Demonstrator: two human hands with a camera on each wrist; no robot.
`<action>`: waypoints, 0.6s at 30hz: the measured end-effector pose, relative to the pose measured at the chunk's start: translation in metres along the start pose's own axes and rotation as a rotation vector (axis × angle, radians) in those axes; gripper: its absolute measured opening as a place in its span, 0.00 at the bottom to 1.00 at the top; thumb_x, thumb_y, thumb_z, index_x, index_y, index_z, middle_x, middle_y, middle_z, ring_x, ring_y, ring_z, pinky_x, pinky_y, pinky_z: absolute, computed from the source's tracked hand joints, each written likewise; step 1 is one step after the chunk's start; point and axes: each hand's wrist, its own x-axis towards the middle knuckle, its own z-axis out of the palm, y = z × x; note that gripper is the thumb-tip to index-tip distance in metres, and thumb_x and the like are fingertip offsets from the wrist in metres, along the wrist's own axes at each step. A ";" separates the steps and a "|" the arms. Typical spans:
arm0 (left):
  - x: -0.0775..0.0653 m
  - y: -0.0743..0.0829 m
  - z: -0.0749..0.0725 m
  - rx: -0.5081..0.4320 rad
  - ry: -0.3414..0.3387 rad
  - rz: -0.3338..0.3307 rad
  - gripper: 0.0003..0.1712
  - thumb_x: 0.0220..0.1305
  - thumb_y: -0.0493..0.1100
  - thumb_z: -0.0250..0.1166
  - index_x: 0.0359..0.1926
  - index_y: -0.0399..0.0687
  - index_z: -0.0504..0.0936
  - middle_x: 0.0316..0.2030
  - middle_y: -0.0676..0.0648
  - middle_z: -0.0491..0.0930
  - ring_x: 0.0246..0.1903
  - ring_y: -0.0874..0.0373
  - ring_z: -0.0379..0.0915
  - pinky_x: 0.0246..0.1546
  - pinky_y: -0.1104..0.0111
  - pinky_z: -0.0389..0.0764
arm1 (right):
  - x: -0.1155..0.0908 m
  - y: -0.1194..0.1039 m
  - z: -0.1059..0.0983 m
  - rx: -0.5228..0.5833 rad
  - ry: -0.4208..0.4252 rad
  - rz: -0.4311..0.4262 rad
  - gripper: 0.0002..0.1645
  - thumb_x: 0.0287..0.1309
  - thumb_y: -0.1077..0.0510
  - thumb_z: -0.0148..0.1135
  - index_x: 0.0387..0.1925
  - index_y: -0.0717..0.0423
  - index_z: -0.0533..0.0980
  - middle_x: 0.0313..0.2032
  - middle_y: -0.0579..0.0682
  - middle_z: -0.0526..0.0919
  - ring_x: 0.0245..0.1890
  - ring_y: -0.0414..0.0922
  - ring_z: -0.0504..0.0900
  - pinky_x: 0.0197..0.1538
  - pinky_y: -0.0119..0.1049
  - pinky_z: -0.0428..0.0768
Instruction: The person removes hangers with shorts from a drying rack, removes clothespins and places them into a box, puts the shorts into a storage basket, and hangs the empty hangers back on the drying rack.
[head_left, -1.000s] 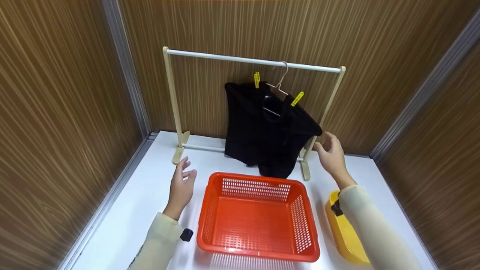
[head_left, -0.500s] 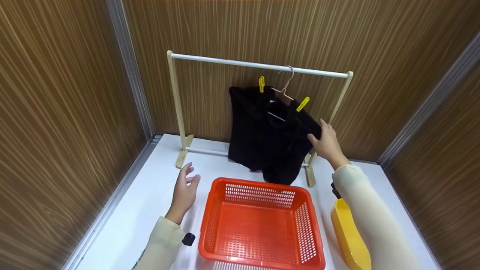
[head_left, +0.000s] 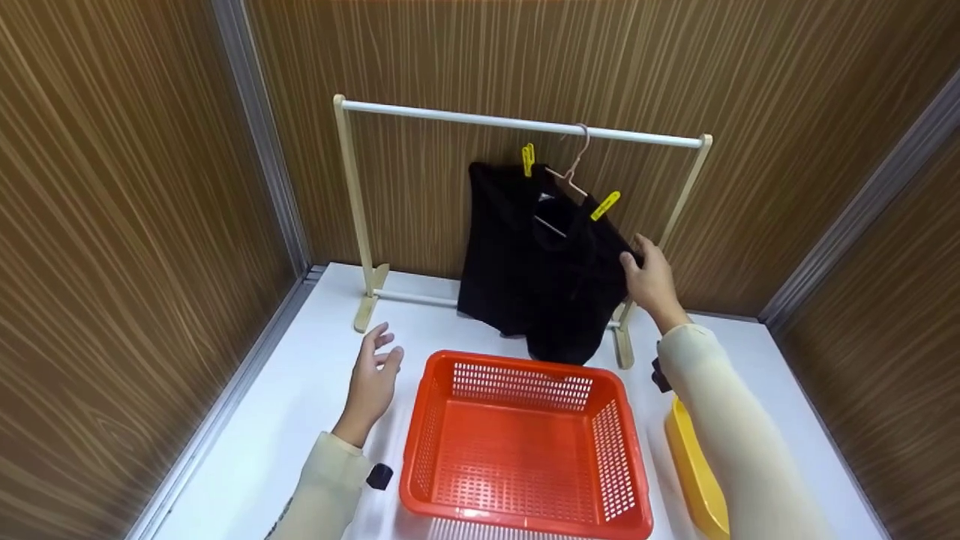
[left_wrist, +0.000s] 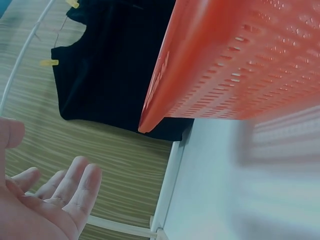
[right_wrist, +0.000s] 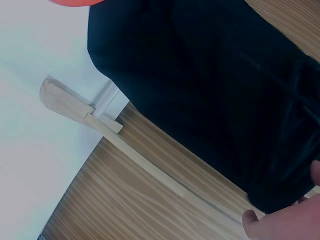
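Note:
A black T-shirt [head_left: 517, 247] hangs tilted on a thin copper-coloured hanger [head_left: 574, 169] hooked over the rack's rail. Two yellow clothespins [head_left: 605, 205] clip its shoulders, the left clothespin [head_left: 529, 160] standing higher. My right hand [head_left: 652, 281] holds the sleeve corner at the shirt's right edge, thumb in front; the fingers behind are partly hidden. Seen from the right wrist, that hand [right_wrist: 287, 222] lies at the shirt's corner. My left hand [head_left: 373, 382] hovers left of the red basket [head_left: 525, 521], fingers loosely bent and nothing in them; the left wrist view shows its palm [left_wrist: 40, 215].
The clothes rack [head_left: 450, 116] has wooden side posts and stands against the wood-grain back wall [head_left: 420, 45]. In front of it, the red basket takes up the middle of the white table [head_left: 300, 420]. A yellow container [head_left: 694, 472] sits at right, partly under my right forearm.
My right hand has moved left from beside the shirt onto its right sleeve edge. The shirt's upper part has turned slightly. My left hand stays much as it was.

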 end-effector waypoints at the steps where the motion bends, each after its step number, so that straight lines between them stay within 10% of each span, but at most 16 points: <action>1: -0.001 0.001 0.001 0.003 0.000 0.001 0.31 0.79 0.46 0.55 0.77 0.47 0.59 0.68 0.39 0.70 0.57 0.46 0.76 0.56 0.52 0.79 | 0.000 -0.001 0.001 -0.006 0.004 -0.004 0.30 0.79 0.57 0.49 0.74 0.70 0.61 0.68 0.73 0.67 0.72 0.66 0.64 0.74 0.57 0.58; 18: -0.007 0.000 0.003 0.024 0.038 -0.015 0.27 0.79 0.44 0.53 0.74 0.44 0.63 0.59 0.37 0.76 0.52 0.47 0.79 0.52 0.55 0.81 | -0.007 -0.005 0.014 -0.011 0.166 -0.057 0.16 0.77 0.58 0.51 0.46 0.69 0.78 0.46 0.69 0.82 0.51 0.64 0.78 0.60 0.57 0.69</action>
